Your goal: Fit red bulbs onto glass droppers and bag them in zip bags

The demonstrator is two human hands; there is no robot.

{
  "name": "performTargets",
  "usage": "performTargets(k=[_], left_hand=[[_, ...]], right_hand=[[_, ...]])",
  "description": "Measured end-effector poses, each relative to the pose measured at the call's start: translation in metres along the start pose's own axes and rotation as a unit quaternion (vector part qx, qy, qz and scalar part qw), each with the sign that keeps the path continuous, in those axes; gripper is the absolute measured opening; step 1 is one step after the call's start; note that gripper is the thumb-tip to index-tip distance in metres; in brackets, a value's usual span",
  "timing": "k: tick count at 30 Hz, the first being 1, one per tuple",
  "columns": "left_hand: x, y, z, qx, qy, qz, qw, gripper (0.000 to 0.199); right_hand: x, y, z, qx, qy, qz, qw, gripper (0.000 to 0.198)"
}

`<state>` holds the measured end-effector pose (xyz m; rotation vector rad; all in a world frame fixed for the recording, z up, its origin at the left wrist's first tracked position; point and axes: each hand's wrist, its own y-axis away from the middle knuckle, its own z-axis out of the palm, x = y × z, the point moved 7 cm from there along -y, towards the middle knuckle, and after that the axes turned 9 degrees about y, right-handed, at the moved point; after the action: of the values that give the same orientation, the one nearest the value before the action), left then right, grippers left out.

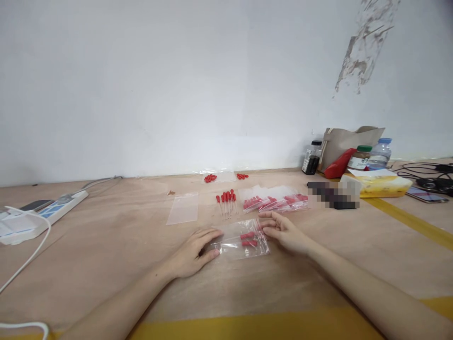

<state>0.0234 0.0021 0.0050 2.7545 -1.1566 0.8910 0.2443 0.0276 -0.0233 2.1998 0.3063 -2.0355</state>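
Observation:
A clear zip bag lies flat on the table with two red rubber bulbs inside, close to its right end. At its left edge rests my left hand, thumb and fingers apart. My right hand is at the bag's right, zip-strip end, with its fingers slightly bent and spread. Just beyond the bag, several droppers with red bulbs and thin clear stems lie side by side. A flat zip bag is to their left. Overlapping filled bags with red pieces lie to their right.
Loose red bulbs lie on clear plastic near the wall. On the right are a yellow tissue pack, a dark bottle, a grey bag, a phone and black cables. A white power strip stands at left.

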Motion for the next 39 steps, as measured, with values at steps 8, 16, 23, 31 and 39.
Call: performTargets(k=[8, 16, 23, 31, 39], left_hand=[[0.003, 0.001, 0.003, -0.038, -0.012, 0.021, 0.999, 0.034], [0.006, 0.001, 0.003, -0.028, 0.001, 0.028, 0.999, 0.032], [0.005, 0.001, 0.003, -0.023, -0.003, 0.031, 0.999, 0.032], [0.005, 0.001, 0.004, -0.025, -0.003, 0.030, 0.999, 0.032], [0.005, 0.000, 0.003, -0.019, 0.000, 0.034, 0.999, 0.033]], right_hand=[[-0.021, -0.037, -0.022, 0.110, 0.304, -0.091, 0.942, 0.009], [-0.041, -0.111, 0.018, 0.140, 0.514, 0.004, 0.846, 0.019], [-0.024, -0.156, 0.027, 0.120, 0.538, 0.087, 0.830, 0.024], [-0.053, -0.143, 0.022, 0.153, 0.506, 0.059, 0.847, 0.037], [-0.046, -0.040, -0.049, 0.244, 0.254, -0.083, 0.932, 0.050]])
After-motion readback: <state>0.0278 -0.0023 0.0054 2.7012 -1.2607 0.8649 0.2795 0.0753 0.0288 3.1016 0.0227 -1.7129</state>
